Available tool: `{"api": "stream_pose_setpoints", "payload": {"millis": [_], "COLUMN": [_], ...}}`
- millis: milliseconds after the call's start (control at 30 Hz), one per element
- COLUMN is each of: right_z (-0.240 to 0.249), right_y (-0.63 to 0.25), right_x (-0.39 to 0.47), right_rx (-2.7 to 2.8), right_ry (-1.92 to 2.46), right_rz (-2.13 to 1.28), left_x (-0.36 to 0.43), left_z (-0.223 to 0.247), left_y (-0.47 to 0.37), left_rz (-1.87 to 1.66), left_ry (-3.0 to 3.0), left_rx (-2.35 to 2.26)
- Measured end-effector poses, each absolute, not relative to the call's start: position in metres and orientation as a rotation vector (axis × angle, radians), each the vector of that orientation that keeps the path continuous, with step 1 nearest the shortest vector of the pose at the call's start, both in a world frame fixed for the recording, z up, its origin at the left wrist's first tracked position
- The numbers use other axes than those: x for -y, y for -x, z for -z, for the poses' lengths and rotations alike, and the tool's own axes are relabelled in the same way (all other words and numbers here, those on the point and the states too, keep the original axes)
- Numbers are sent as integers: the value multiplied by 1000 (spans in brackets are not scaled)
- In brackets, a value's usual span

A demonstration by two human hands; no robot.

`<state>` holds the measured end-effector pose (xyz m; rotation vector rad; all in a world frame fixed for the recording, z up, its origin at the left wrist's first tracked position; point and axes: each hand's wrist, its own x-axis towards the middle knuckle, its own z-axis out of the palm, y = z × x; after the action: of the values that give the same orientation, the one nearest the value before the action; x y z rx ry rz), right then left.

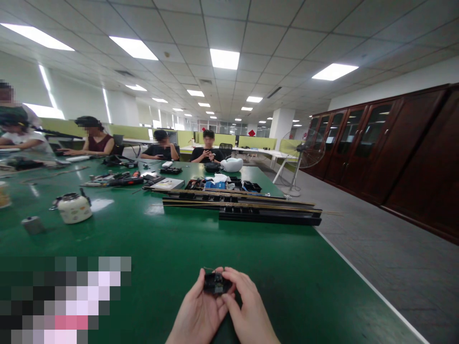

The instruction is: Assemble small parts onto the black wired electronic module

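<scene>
A small black device [217,284] with a square part and a thin wire at its top is held just above the green table [150,267], low in the middle of the head view. My left hand [203,306] cradles it from the left and below, thumb at its left end. From the right, my right hand [247,303] grips its right end between thumb and fingers. Both hands touch each other under the device. Its underside is hidden by the fingers.
Long black rails [268,217] with thin brass-coloured rods lie across the table ahead. A cream pot [74,209] and a grey cylinder [33,225] stand at the left. Tools and boxes lie farther back; several people sit beyond. A pixelated area covers the lower left.
</scene>
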<state>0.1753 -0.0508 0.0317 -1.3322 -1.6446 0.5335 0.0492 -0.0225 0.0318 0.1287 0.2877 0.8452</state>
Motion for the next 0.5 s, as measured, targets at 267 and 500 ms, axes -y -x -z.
{"api": "stream_pose_setpoints", "payload": {"millis": [267, 500], "right_z": [-31, -27], "right_y": [-176, -177], "right_x": [51, 51], "right_rx": [1667, 1687], "right_ry": [1301, 1299], "right_rz": [-484, -459], "left_x": [22, 22], "left_z": [-32, -29], "left_y": [-49, -48], "left_rz": [-818, -831], "left_ry": [-150, -180], "left_rx": [-237, -235]}}
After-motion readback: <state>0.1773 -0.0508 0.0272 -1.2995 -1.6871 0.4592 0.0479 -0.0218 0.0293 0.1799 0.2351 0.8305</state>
